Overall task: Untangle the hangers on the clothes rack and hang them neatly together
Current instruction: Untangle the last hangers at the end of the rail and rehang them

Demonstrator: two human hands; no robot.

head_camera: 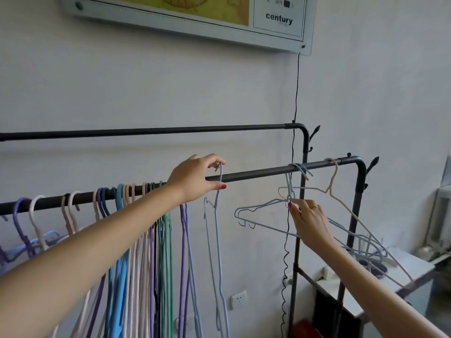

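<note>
Head view, near to far. Nearest, two bare forearms reach in from the bottom corners. The right hand (308, 220) pinches the neck of a pale blue hanger (266, 211) at the right end of the front rail (256, 175); its hook is over the rail beside a second blue hook, and a cream hanger (341, 203) hangs just to its right, all three crossing. The left hand (197, 178) grips the hook of a thin blue hanger (216, 230) at the rail's middle, seating it beside the gathered bunch of hangers (151, 230) to its left.

Judged progress: well advanced. Most hangers sit close together; a few at far left stand spaced apart, and the right-hand cluster remains crossed and awaits sorting.

Behind, the rear rail (146, 131) is bare in the part seen, with a black cable (296, 89) dropping from a wall panel (280, 20).

Not determinable: how the lower right hanger ends interlock, being blurred. The rack's left end and feet are cut off.
</note>
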